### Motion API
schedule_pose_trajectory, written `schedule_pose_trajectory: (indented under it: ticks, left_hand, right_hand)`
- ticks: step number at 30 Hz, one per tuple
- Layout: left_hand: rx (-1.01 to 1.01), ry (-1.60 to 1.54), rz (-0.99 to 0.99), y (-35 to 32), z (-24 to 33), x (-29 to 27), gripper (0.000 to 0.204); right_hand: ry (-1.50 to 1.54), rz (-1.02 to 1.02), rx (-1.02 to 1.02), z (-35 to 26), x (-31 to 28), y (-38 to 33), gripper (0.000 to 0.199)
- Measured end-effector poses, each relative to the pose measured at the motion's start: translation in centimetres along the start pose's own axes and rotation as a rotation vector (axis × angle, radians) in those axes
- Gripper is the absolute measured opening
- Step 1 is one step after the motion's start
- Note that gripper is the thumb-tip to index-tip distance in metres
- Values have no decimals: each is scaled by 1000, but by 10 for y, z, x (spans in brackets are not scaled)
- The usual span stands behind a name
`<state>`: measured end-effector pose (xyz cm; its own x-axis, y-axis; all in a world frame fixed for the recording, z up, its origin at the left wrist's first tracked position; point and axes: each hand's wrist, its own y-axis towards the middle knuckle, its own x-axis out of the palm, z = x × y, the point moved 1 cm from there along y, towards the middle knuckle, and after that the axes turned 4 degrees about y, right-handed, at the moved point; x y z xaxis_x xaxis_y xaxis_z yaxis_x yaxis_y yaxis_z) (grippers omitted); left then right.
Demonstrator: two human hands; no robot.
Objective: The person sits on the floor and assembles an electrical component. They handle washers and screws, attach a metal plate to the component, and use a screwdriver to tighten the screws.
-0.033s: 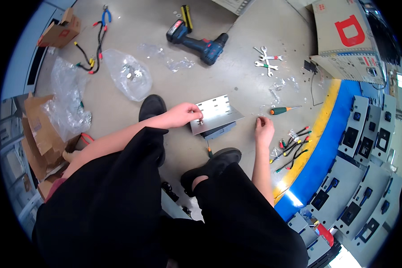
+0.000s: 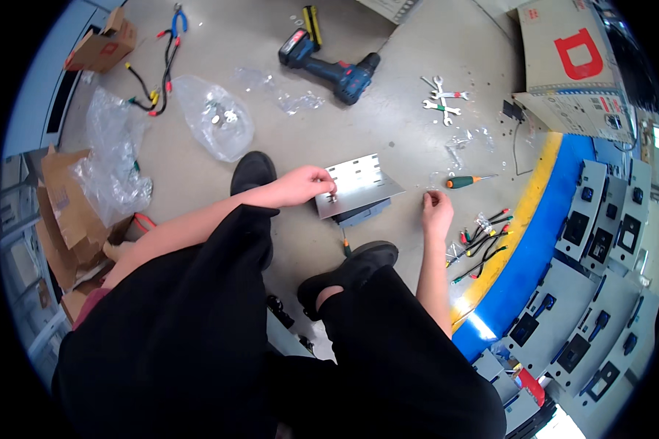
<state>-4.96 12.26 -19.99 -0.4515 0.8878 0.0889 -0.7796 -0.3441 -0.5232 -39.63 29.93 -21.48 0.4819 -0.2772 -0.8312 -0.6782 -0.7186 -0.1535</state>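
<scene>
At the frame's centre, the left hand (image 2: 302,186) curls its fingers at the left edge of a metal plate (image 2: 362,186), by a small bolt (image 2: 333,198); its grip cannot be told. Right of centre, the right hand (image 2: 437,214) bends its fingers near a screwdriver (image 2: 459,181), any hold unclear.

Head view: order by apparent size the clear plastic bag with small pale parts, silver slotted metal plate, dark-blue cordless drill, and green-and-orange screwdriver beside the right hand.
1. Clear plastic bag
2. Silver slotted plate and dark-blue drill: too alike to rank
3. Green-and-orange screwdriver
</scene>
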Motion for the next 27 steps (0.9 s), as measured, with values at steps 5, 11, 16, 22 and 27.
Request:
schedule_pose_trajectory:
  ticks: [5, 11, 16, 22, 27]
  left_hand:
    - [-1, -46, -11, -10, 1, 1, 21]
    - [13, -21, -3, -31, 8, 1, 32]
    - [118, 194, 63, -46, -12, 0, 37]
    - [356, 476, 204, -38, -19, 5, 38]
    - [165, 447, 92, -36, -9, 1, 38]
  right_hand:
    - [-52, -162, 1, 7, -7, 12, 21]
    - [453, -207, 125, -33, -69, 24, 20]
    - [287, -575, -136, -194, -106, 26, 18]
    - [-65, -1004, -345, -276, -44, 11, 19]
    - [-188, -1080, -471, -247, 28, 13, 15]
